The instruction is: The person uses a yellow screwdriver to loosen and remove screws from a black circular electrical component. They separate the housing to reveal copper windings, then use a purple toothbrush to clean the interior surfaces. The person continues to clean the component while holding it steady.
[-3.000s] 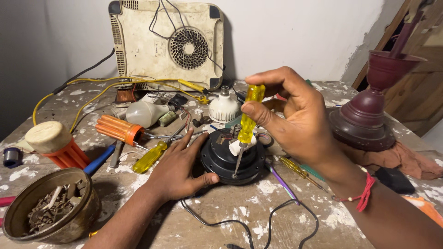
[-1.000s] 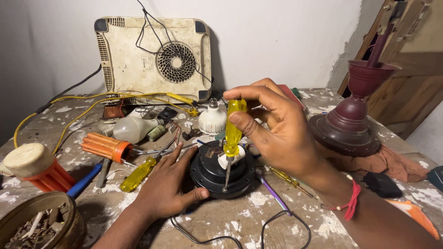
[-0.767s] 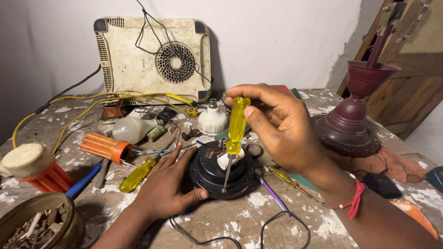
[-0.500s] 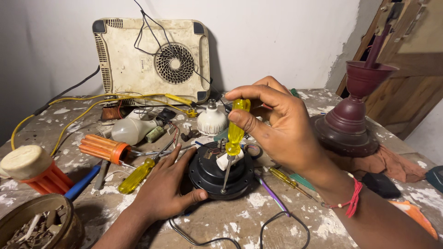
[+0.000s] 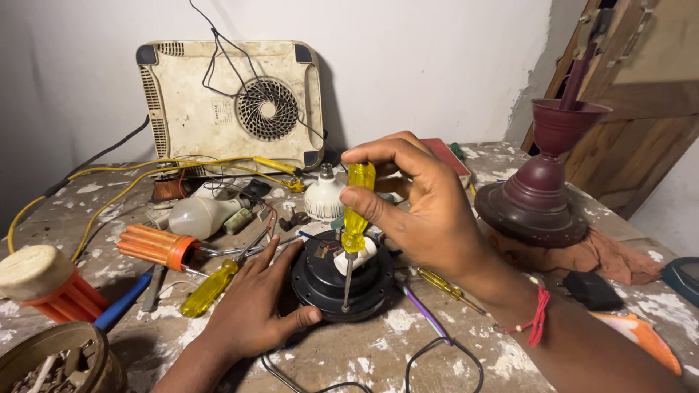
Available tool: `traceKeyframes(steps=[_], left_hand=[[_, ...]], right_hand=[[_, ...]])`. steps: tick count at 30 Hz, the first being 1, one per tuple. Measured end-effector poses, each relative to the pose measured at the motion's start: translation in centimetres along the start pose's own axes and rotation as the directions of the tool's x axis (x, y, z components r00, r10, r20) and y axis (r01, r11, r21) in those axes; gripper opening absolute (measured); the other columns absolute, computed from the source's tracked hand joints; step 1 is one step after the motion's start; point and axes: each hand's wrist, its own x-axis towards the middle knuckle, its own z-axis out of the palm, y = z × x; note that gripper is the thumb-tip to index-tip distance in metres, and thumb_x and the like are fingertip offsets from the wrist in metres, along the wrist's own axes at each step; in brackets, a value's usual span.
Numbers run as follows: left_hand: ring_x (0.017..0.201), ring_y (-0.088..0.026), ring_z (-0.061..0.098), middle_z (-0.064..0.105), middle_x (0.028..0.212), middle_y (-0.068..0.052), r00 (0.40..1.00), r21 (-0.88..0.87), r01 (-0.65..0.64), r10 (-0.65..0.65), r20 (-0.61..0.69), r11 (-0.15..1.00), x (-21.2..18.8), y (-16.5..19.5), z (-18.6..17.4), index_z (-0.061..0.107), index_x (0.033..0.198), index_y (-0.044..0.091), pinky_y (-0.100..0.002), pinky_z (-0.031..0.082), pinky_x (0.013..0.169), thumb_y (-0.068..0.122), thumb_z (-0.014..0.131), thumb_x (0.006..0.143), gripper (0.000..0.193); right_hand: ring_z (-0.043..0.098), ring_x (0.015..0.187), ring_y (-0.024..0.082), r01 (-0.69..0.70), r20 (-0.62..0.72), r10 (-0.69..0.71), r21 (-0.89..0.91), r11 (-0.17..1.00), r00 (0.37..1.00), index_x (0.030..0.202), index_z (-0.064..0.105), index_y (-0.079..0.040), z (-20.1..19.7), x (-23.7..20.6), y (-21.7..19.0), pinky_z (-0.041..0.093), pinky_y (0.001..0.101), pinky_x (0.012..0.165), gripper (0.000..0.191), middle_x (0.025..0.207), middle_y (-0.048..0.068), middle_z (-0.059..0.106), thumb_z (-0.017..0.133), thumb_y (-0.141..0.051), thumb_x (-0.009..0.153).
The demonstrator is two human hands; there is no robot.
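Observation:
A round black motor housing (image 5: 364,295) lies on the paint-spattered table (image 5: 437,349). My left hand (image 5: 255,309) rests against its left side, thumb along the front rim, holding it in place. My right hand (image 5: 419,211) grips the yellow handle of a screwdriver (image 5: 354,218), which stands nearly upright with its metal tip set down on the housing's top. A white part sits on the housing beside the shaft.
A second yellow screwdriver (image 5: 210,288) and an orange tool handle (image 5: 156,247) lie to the left. A cream appliance with a round vent (image 5: 229,102) leans on the wall. A dark red fan base (image 5: 542,189) stands right. White bulbs, yellow cables and a tin of screws (image 5: 54,360) surround the work.
The screwdriver stays planted on the black housing while my right fingers shift around its handle, turning it. My left hand keeps its hold. The camera view has drifted slightly.

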Motion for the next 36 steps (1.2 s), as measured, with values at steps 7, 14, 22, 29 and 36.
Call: traceKeyframes(steps=[7,14,22,29,36], left_hand=[[0.150,-0.046,0.024,0.028,0.157,-0.035,1.000,0.008,0.016,-0.016,0.016,1.000,0.00,0.14,-0.17,0.030,0.157,0.007,-0.055,0.020,0.117,0.084,0.059,0.072,0.119],[0.149,-0.047,0.025,0.027,0.157,-0.036,1.000,0.001,0.015,-0.015,0.005,1.000,-0.17,0.26,-0.21,0.031,0.156,0.007,-0.055,0.021,0.117,0.084,0.060,0.071,0.119],[0.149,-0.047,0.024,0.028,0.157,-0.036,1.000,0.003,0.019,-0.019,0.014,1.000,-0.27,0.14,-0.18,0.030,0.157,0.007,-0.056,0.021,0.117,0.085,0.059,0.071,0.119],[0.150,-0.046,0.024,0.028,0.157,-0.035,1.000,0.011,0.017,-0.017,0.014,1.000,-0.29,0.12,-0.23,0.030,0.157,0.007,-0.057,0.020,0.117,0.086,0.057,0.071,0.119],[0.151,-0.046,0.022,0.028,0.157,-0.035,0.999,0.009,0.023,-0.024,0.026,1.000,-0.32,0.19,-0.33,0.030,0.157,0.008,-0.057,0.020,0.117,0.087,0.056,0.071,0.120]], right_hand=[[0.064,0.115,0.012,-0.041,0.011,0.040,0.122,0.992,0.999,0.136,0.058,0.001,0.46,-0.02,-0.18,0.055,0.0290,0.103,0.038,0.122,0.008,0.067,0.067,-0.009,0.101],[0.065,0.117,0.011,-0.023,0.027,0.020,0.110,0.994,0.999,0.133,0.057,0.001,0.46,-0.44,-0.41,0.055,0.0291,0.104,0.035,0.123,0.007,0.067,0.064,-0.013,0.103],[0.062,0.111,0.012,0.038,0.003,-0.038,0.062,0.997,0.999,0.132,0.064,0.005,0.63,-0.59,-0.26,0.056,0.0301,0.098,0.033,0.118,0.008,0.059,0.070,-0.006,0.102],[0.066,0.119,0.014,-0.027,0.036,0.022,0.143,0.989,0.999,0.135,0.061,0.004,0.27,-0.53,-0.31,0.055,0.0290,0.105,0.031,0.125,0.009,0.070,0.054,-0.001,0.105],[0.062,0.114,0.013,0.061,0.029,-0.062,0.039,0.997,0.998,0.130,0.064,0.005,0.65,-0.39,-0.71,0.055,0.0279,0.102,0.029,0.120,0.006,0.056,0.067,-0.004,0.102]])
